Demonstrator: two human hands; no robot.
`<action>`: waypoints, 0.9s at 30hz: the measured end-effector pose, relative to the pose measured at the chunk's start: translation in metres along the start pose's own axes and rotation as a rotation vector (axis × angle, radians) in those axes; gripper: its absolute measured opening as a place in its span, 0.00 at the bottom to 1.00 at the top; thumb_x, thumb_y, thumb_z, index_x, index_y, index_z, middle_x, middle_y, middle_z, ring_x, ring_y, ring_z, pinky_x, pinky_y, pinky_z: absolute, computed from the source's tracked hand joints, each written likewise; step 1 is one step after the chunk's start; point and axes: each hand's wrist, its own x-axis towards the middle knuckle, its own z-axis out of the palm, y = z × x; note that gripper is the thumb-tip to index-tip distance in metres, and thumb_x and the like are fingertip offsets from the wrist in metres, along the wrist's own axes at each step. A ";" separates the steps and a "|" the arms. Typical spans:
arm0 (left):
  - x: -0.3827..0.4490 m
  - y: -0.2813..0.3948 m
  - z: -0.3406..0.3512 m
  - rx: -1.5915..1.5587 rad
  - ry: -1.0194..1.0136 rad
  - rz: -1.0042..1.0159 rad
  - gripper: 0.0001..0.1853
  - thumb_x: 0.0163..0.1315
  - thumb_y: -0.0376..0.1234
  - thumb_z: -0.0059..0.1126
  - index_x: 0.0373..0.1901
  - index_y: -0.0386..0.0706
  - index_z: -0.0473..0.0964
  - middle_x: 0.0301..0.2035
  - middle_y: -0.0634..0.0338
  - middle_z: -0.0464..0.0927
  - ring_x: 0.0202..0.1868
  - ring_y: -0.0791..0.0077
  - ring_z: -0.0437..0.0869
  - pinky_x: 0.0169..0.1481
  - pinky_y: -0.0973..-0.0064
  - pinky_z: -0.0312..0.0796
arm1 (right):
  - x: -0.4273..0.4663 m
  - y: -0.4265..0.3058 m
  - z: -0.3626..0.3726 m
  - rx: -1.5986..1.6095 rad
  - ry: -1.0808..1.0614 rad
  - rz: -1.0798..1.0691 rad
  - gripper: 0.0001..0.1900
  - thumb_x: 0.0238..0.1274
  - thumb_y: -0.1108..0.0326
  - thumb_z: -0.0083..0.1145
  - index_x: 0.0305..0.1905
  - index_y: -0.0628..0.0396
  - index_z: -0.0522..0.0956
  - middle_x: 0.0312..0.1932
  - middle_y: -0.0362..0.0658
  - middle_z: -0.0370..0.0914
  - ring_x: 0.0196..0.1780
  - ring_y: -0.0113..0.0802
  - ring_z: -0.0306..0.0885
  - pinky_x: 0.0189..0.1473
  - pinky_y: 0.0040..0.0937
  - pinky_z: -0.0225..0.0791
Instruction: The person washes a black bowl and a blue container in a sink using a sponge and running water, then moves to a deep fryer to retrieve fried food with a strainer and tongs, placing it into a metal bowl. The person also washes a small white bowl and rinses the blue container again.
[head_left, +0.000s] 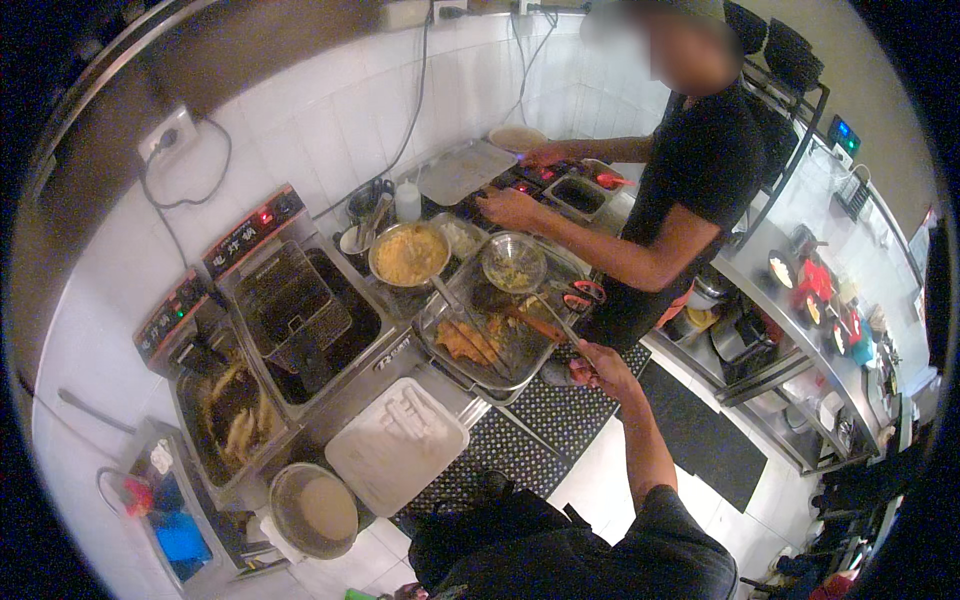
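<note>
My right hand (606, 369) grips a long metal utensil (561, 321), possibly tongs, at the near corner of a metal tray (491, 381). In that tray lie orange-brown fried pieces (466, 342) on a wire rack. A wooden handle (541, 327) crosses its right side, close to the utensil. Scissors with red-orange handles (585, 295) rest by the tray's far right corner. A glass or metal bowl (514, 262) with some greenish-yellow food stands at the tray's far end. My left hand is out of view.
Left are two electric deep fryers: one with a wire basket (292, 304), one with long pale pieces (247, 427) in oil. Nearer are a tray with white strips (409, 412) and a round container (313, 510). A long-handled pan (410, 253) holds yellow food. A co-worker (697, 172) stands ahead.
</note>
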 end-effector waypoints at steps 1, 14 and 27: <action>0.005 -0.004 0.000 0.016 -0.006 0.005 0.21 0.65 0.39 0.56 0.56 0.37 0.72 0.32 0.56 0.80 0.22 0.73 0.72 0.32 0.72 0.73 | 0.002 0.001 0.000 -0.009 0.000 -0.012 0.23 0.73 0.47 0.49 0.53 0.59 0.74 0.23 0.41 0.77 0.21 0.26 0.73 0.18 0.23 0.57; 0.069 -0.015 -0.037 0.392 -0.079 0.269 0.25 0.61 0.48 0.62 0.51 0.40 0.76 0.36 0.55 0.81 0.29 0.65 0.79 0.37 0.67 0.76 | 0.003 0.005 0.025 -0.102 0.099 -0.160 0.21 0.75 0.50 0.47 0.48 0.60 0.76 0.20 0.36 0.70 0.20 0.22 0.67 0.22 0.23 0.59; 0.006 0.175 0.129 1.091 -0.528 0.694 0.25 0.72 0.45 0.45 0.63 0.39 0.69 0.57 0.46 0.76 0.61 0.50 0.76 0.67 0.62 0.66 | 0.000 0.018 0.034 -0.263 0.237 -0.268 0.22 0.74 0.49 0.49 0.47 0.62 0.78 0.21 0.34 0.71 0.21 0.20 0.62 0.25 0.22 0.57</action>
